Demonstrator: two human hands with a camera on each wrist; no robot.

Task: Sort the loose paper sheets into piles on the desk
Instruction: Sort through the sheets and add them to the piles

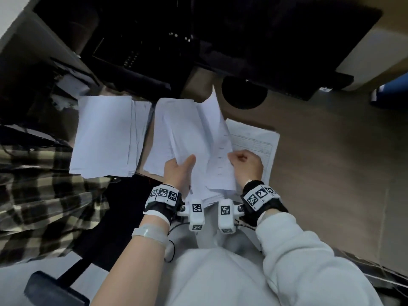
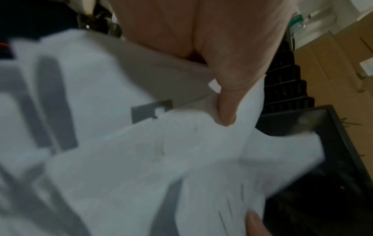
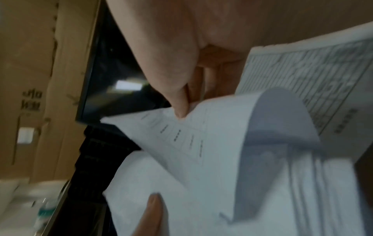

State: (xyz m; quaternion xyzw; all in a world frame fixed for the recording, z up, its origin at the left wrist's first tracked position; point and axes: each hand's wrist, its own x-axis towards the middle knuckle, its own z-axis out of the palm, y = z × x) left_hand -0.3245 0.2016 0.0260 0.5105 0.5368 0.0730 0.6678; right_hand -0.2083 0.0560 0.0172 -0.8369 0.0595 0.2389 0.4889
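Two hands hold a bundle of loose sheets (image 1: 198, 151) above the near edge of the counter (image 1: 320, 162). The left hand (image 1: 178, 171) grips the bundle from its left side, thumb (image 2: 228, 110) pressed on top of the paper and fingers hidden beneath. The right hand (image 1: 247, 164) pinches the edge of one printed sheet (image 1: 218, 138) between thumb and curled fingers (image 3: 179, 102); that sheet is peeled up from the rest and bows over in a curve, faint lines of text showing on it.

Three lots of paper lie on the counter. A white pile (image 1: 106, 135) sits to the left, its edges fanned slightly. A second white pile (image 1: 161, 129) lies just beside it, partly covered by the held bundle. To the right, under the right hand, lies a pile topped by a form with a printed grid (image 1: 260, 140).

Beyond the paper stands a dark monitor (image 1: 265, 36) on a round black base (image 1: 244, 93). A checked garment (image 1: 39, 195) is at the left, beside the counter. Both wrists wear black straps with square black-and-white markers, and the right arm is in a pale grey sleeve (image 1: 298, 250).
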